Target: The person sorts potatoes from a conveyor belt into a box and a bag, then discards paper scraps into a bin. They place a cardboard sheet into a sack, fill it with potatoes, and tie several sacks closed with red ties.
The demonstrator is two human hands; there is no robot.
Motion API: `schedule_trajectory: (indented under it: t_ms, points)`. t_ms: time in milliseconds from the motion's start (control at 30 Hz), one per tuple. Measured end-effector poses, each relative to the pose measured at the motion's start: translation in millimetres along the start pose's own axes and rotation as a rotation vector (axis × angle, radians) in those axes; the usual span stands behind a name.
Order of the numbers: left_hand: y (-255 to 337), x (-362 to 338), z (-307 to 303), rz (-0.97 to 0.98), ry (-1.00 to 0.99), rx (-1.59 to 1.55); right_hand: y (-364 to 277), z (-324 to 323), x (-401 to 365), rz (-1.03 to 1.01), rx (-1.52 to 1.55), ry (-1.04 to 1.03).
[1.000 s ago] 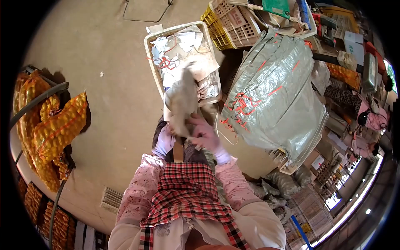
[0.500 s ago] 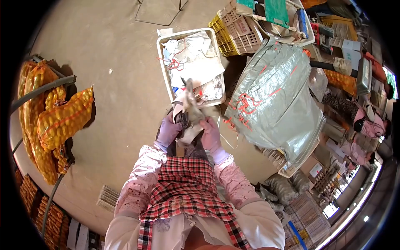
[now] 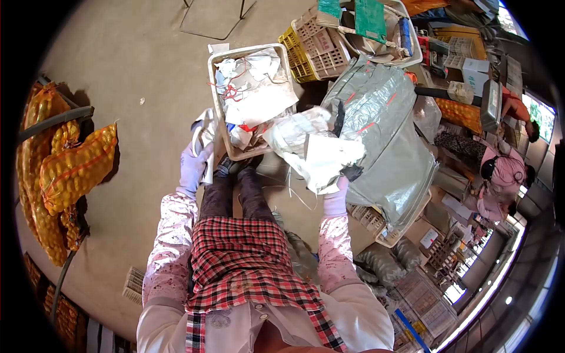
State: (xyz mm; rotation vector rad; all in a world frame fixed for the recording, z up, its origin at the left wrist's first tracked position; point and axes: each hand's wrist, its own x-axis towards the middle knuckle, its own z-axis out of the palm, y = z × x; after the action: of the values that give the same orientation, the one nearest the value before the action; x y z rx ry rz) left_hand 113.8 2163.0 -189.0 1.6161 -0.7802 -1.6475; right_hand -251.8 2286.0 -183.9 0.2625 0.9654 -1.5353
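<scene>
The white bundle (image 3: pixel 332 156), loose sheets with cloudy plastic, is at the right hand (image 3: pixel 338 187), in front of the grey sheet (image 3: pixel 385 153) in this view; whether they touch, I cannot tell. That hand's fingers are mostly hidden, so I cannot tell how they close. The left hand (image 3: pixel 193 166) curls its fingers around a folded grey-white piece (image 3: pixel 206 132) just beside the tub (image 3: pixel 235 53), which contains paper scraps. The step in hand looks like keeping 2 pieces apart, 1 to each side; the next move probably calls for a firm hold on the floppy bundle and clearance over the rim. Beyond, well apart, lie net bags (image 3: pixel 79 167) of yellow-orange contents.
</scene>
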Motion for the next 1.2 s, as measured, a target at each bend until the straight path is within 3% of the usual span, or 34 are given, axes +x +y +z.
schedule_trajectory:
  t_ms: [100,167,233,267,400,500,533,633,733,800,833,900,1000,1033,1100,1167,1200]
  points:
    - [0.7,-17.6,19.9,-0.185,-0.04,0.086,17.9,-3.1,-7.6,0.156,0.207,-0.153]
    - [-32.3,-20.1,32.0,0.012,-0.089,0.125,34.0,4.6,-12.5,0.191,0.221,-0.161]
    - [-30.0,-37.0,42.1,-0.241,-0.2,-0.176,50.1,20.5,-16.1,0.159,0.163,-0.125]
    - [-23.6,-40.9,40.8,-0.305,-0.328,-0.154,58.4,28.9,-15.8,0.133,0.117,-0.097]
    - [-35.5,-59.8,42.5,-0.526,-0.546,-0.664,88.1,53.1,-23.4,-0.009,-0.157,0.041]
    - [-15.7,-67.6,54.6,-0.264,-0.62,-0.412,107.9,61.4,-30.4,0.062,-0.288,0.143]
    - [-6.4,-66.5,64.3,-0.249,-0.585,-0.36,117.4,61.8,-25.4,0.235,-0.222,0.236]
    - [-35.0,-52.6,57.7,-0.252,-0.342,-0.402,120.4,44.8,-31.8,0.214,-0.317,0.196]
    - [-66.0,-44.6,38.8,-0.206,-0.171,-0.214,92.6,47.4,-24.3,-0.08,-0.595,0.268]
    - [-70.7,-41.3,36.4,-0.213,-0.028,-0.257,77.0,66.9,-28.4,-0.555,-1.072,0.181]
    - [-70.1,-39.8,31.2,-0.222,-0.074,-0.217,71.7,81.2,-32.5,-0.774,-1.285,0.091]
    - [-12.8,-52.5,38.2,-0.256,-0.18,-0.131,65.5,112.0,-41.4,-0.933,-1.837,-0.259]
    - [5.5,-62.2,55.3,-0.178,-0.384,-0.144,76.3,130.2,-32.5,-0.833,-2.053,-0.372]
    - [13.5,-61.3,54.8,-0.199,-0.321,-0.131,82.1,108.4,-15.2,-0.906,-2.045,-0.442]
    - [27.0,-57.6,48.7,-0.242,-0.187,-0.093,81.8,59.2,4.9,-0.534,-1.651,-0.082]
    - [23.1,-45.4,22.4,-0.098,-0.209,-0.019,60.3,31.5,13.5,-0.375,-0.967,0.161]
    - [18.8,-41.6,8.4,-0.14,-0.215,-0.021,55.5,35.4,13.9,-0.364,-0.672,0.214]
